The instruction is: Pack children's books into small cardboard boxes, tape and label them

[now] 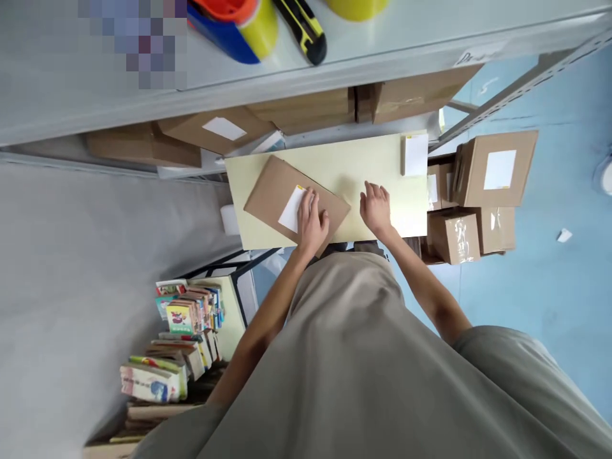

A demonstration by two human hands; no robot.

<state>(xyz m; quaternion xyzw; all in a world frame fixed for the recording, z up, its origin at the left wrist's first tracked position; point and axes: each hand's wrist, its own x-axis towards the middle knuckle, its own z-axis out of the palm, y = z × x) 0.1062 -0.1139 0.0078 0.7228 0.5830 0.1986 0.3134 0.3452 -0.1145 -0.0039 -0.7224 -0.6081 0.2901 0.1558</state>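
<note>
A flat brown cardboard parcel (pixel 280 191) with a white label (pixel 291 209) lies at an angle on a small pale yellow table (pixel 354 166). My left hand (pixel 312 220) rests flat on the parcel's near edge, fingers stretched over the label. My right hand (pixel 376 205) lies on the bare tabletop to the right of the parcel, fingers slightly spread, holding nothing. A white label sheet (pixel 415 154) sits at the table's far right corner.
Taped and labelled cardboard boxes (pixel 495 169) are stacked right of the table, more boxes (pixel 224 127) under a grey shelf (pixel 335 64) behind it. The shelf top carries tape rolls (pixel 248 25) and a yellow-black utility knife (pixel 303 29). Stacked books (pixel 182 338) stand lower left.
</note>
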